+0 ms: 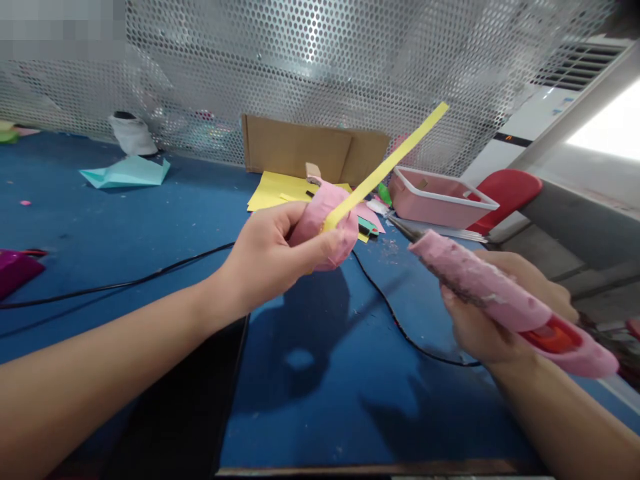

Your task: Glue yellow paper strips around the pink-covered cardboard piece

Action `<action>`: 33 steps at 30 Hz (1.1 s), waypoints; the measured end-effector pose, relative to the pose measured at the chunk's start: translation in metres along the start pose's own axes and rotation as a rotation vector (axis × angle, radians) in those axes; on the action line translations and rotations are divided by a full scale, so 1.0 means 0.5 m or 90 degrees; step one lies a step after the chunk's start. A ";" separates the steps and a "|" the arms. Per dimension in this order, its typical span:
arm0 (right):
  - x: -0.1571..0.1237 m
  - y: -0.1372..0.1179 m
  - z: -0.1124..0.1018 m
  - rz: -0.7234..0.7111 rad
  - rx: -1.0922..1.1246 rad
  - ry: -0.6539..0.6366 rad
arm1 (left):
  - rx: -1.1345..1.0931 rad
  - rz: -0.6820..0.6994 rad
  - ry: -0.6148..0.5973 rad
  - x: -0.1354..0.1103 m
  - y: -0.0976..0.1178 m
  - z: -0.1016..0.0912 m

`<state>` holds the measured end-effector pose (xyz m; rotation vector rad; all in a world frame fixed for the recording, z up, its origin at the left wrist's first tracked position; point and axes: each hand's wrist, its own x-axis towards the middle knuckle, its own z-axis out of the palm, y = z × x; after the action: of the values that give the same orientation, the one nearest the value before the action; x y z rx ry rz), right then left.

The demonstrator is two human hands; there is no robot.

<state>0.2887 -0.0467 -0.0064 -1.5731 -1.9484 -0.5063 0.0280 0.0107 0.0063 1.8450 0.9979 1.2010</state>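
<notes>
My left hand (273, 247) is closed around a rounded pink paper piece (320, 220) above the blue table. A narrow yellow paper strip (390, 163) sticks up and to the right from it, its lower end under my thumb. On top of the pink piece is a small tan tab (313, 171). To the right, my right hand (480, 320) grips a worn pink hot glue gun (480, 277), its dark nozzle pointing left toward the pink piece but apart from it. Most of its handle is hidden by my fingers.
A black cord (390, 313) crosses the blue table (280, 427). Behind are yellow paper sheets (270, 190), a green cutter (368, 227), cardboard (295, 147) and a pink basket (435, 200). Folded light-blue paper (127, 173) lies left; a black panel (185, 400) is beneath my left arm.
</notes>
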 end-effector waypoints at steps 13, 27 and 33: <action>-0.016 -0.082 0.013 -0.100 0.178 0.086 | -0.483 -0.111 -0.061 0.013 0.011 0.000; -0.026 -0.075 0.020 -0.168 0.141 0.022 | -0.532 -0.189 -0.094 0.008 0.023 0.008; -0.020 -0.083 0.023 -0.133 0.170 0.008 | -0.549 -0.181 -0.105 0.006 0.019 0.014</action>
<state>0.2475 -0.0565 -0.0189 -1.2068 -2.0846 -0.3216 0.0374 0.0080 0.0133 1.0557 0.4926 1.0458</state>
